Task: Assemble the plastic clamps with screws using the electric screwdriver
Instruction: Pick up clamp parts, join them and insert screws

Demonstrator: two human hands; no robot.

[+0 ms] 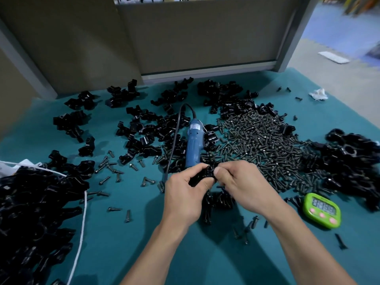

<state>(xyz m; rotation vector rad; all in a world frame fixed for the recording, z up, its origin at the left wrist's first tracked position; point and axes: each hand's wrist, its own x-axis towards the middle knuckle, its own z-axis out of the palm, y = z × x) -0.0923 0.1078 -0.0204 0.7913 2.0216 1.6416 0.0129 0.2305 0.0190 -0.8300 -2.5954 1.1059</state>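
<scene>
A teal table (123, 254) fills the view from 3 to 9 o'clock. Beige partition panels (205, 33) stand along its far edge at 12 o'clock, framed by grey posts (296, 38). Grey floor (339, 79) with a blue zone (333, 23) lies at 2 o'clock.

Head view: single wide-angle camera, head-worn, facing forward and down, close over teal table (127, 239) (edges curved).

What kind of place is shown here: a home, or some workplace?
Probably a manual assembly station in a workshop or factory: a teal table heaped with black plastic clamps and a large pile of screws, a blue electric screwdriver lying among them, and a green timer.
</scene>
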